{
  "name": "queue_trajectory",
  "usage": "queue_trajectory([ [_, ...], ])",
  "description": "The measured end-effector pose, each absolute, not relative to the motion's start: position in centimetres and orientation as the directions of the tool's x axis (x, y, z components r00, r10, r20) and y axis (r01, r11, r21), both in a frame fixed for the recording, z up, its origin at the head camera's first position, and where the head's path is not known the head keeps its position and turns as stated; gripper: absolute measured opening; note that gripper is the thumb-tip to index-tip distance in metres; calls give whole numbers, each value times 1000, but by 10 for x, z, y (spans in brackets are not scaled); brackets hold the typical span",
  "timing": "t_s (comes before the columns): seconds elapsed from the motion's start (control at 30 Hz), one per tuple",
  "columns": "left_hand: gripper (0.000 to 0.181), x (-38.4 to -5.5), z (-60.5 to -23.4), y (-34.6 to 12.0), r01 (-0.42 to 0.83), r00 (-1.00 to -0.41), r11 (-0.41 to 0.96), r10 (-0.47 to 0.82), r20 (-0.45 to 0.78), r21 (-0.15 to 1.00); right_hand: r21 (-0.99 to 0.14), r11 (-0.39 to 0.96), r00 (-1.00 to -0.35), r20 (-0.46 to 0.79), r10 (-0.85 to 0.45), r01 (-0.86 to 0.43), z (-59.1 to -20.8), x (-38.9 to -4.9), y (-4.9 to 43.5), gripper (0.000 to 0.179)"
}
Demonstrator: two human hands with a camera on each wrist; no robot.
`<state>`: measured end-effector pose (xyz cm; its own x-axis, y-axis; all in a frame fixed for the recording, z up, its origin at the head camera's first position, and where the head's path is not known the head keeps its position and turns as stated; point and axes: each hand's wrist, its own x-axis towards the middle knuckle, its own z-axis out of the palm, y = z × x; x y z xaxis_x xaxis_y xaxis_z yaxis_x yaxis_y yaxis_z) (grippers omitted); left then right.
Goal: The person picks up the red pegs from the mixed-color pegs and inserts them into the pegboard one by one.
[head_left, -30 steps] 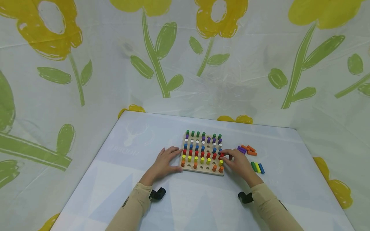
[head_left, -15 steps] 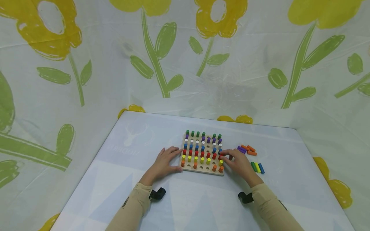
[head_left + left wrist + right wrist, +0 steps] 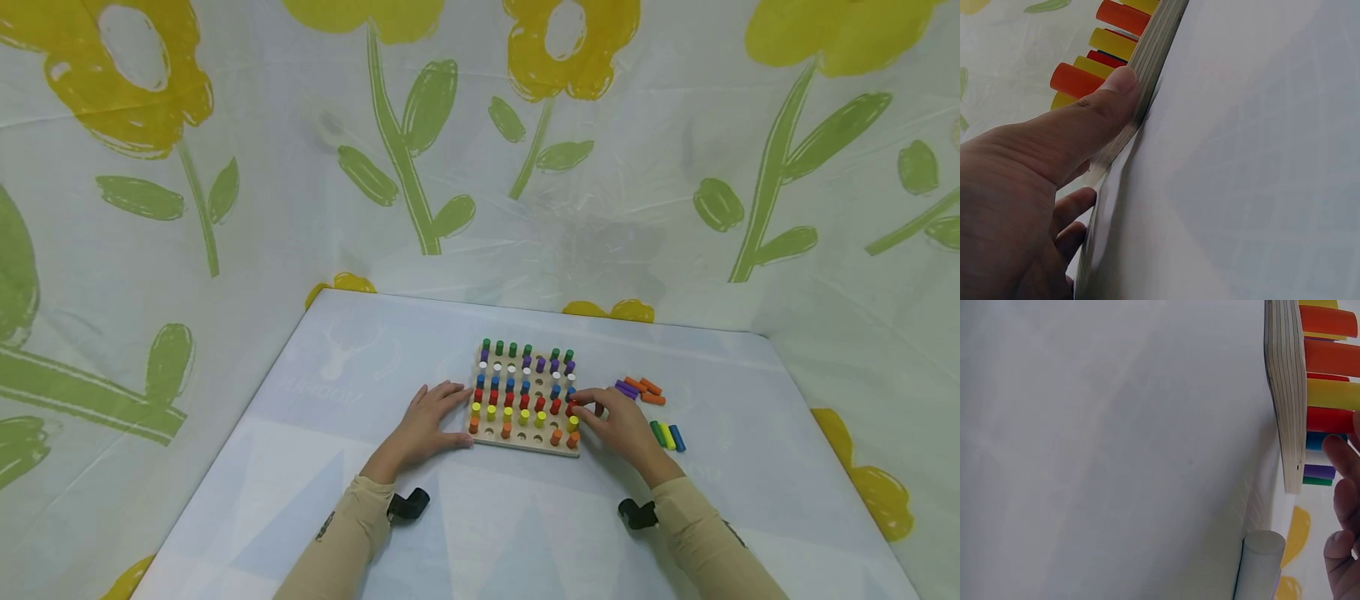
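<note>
A wooden pegboard stands on the table, with rows of coloured pegs upright in its holes. My right hand is at its right edge and pinches the red peg at the end of the red row; that peg stands in the board between yellow and blue ones. At the opposite side, my left hand lies with fingers stretched, fingertips at the left edge. In the left wrist view its thumb rests against the board's side, close to an orange peg.
Purple pegs and orange pegs lie loose right of the board. Nearer, a green peg, a yellow peg and a blue peg lie side by side. Several holes in the board hold no peg. A flowered cloth hangs behind.
The red peg at my right fingertips has gone down slightly since one second ago. Both hands have stayed in nearly the same place.
</note>
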<state>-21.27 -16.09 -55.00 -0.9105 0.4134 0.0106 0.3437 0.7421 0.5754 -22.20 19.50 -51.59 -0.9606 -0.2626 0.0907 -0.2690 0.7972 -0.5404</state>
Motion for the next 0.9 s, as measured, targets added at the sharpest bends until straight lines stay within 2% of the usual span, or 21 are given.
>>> queue_trajectory([
  [0.9, 85, -211, -547, -160, 329, -914, 750, 405, -5, 574, -540, 800, -965, 131, -226, -261, -523, -218, 219, 22],
])
